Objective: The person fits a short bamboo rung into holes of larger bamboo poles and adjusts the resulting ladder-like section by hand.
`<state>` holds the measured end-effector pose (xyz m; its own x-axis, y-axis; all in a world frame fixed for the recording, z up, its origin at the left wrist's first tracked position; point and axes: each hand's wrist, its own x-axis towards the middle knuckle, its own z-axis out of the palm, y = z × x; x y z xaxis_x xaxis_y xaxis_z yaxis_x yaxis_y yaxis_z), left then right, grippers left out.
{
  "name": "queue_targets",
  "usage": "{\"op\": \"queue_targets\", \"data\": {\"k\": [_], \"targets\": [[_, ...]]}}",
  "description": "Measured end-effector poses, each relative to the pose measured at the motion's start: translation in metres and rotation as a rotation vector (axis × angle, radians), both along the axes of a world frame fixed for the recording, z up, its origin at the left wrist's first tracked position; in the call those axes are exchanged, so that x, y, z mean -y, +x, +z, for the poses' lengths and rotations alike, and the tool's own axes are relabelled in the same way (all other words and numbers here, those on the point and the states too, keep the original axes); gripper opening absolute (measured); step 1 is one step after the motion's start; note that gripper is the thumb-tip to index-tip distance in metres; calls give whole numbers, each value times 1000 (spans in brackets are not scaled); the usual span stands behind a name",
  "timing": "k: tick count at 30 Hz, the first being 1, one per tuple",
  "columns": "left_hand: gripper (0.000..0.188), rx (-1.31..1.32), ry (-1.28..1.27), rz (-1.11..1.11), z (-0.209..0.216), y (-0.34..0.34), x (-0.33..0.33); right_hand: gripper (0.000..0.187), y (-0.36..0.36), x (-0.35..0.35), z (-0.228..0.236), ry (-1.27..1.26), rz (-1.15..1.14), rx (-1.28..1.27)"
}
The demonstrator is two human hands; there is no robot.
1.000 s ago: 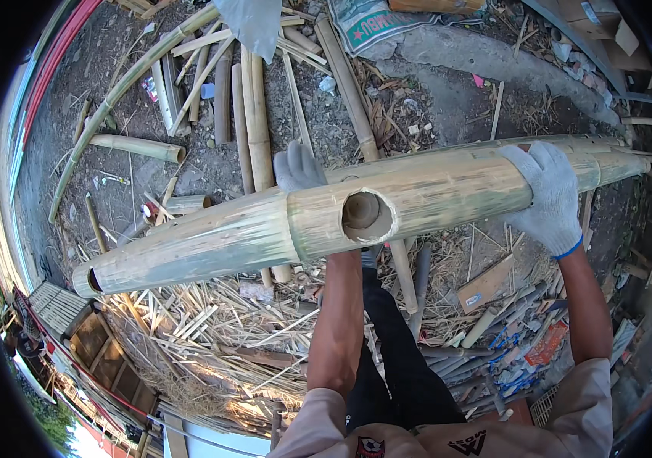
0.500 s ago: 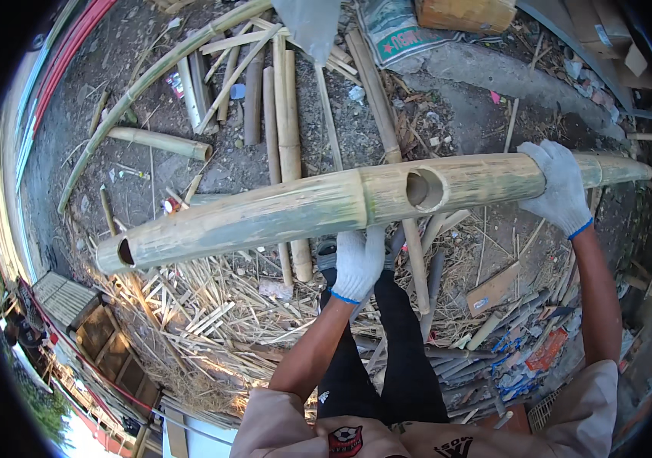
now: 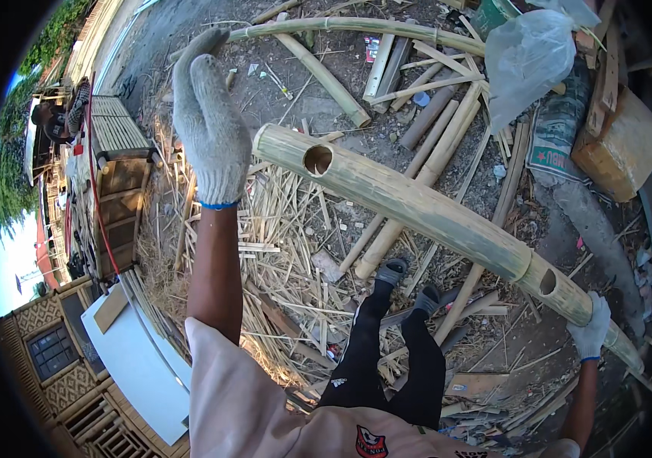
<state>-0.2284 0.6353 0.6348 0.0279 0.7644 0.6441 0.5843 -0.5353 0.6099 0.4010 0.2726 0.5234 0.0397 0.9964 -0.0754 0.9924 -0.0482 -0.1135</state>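
A thick green-tan bamboo pole [image 3: 417,206] slants across the view, with one round hole near its left end and another towards its right end. My right hand [image 3: 591,328], in a white knitted glove with a blue cuff, is wrapped round the pole beyond the second hole; part of its fingers is hidden. My left hand [image 3: 213,126], gloved the same way, is raised beside the pole's left end, apart from it. Its fingers are stretched out flat, with nothing held.
Bamboo poles [image 3: 417,191] and split strips [image 3: 295,229] litter the ground. A wooden block [image 3: 622,145], a printed sack [image 3: 558,137] and a clear plastic bag [image 3: 532,65] are at upper right. Bamboo furniture [image 3: 123,183] and a white panel [image 3: 139,359] stand left; a person [image 3: 59,118] is beyond.
My left hand has let go of the pole's underside and moved up and left, fingers extended. The pole now slants down to the right, still in my right hand. The view has turned left.
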Motion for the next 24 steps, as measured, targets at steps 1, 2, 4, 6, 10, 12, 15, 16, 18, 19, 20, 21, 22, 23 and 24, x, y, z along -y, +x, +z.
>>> {"op": "queue_targets", "data": {"k": [1, 2, 4, 6, 10, 12, 15, 16, 18, 19, 20, 21, 22, 23, 24], "targets": [[39, -34, 58, -19, -7, -7, -5, 87, -2, 4, 3, -2, 15, 30], [39, -30, 60, 12, -15, -19, -3, 88, 3, 11, 1, -39, -11, 32], [50, -66, -134, 359, -40, -43, 4, 87, 0, 18, 1, -4, 15, 115], [46, -1, -97, 75, -22, 22, 5, 85, 14, 28, 4, -35, -5, 142], [56, -588, -222, 61, -134, 22, 19, 81, 11, -1, -10, -48, -8, 101], [54, -591, -565, -88, -111, 24, 12, 78, 18, 3, -1, -128, -74, 4], [53, -526, -841, -223, -108, 9, -5, 77, 32, 5, -7, -31, 1, 68], [55, -724, -929, -276, -98, 6, -13, 77, 34, 3, -7, -34, 6, 76], [69, -967, -1006, -320, -90, 6, -15, 80, 34, 1, -4, -152, -92, -44], [69, -960, -1009, -322, -93, 4, -15, 80, 35, 4, -6, -156, -90, -38], [71, -954, -967, -359, -97, 0, -16, 81, 38, 8, -9, -174, -111, -26], [73, -951, -930, -395, -99, -3, -16, 82, 36, 7, -8, -197, -131, -18], [73, -913, -930, -408, -102, -3, -13, 84, 32, 10, -7, -197, -151, -63], [73, -913, -938, -408, -103, -3, -11, 84, 27, 13, -5, -204, -148, -64], [72, -919, -967, -407, -102, -4, -7, 83, 20, 16, -1, -198, -136, -43]]}}
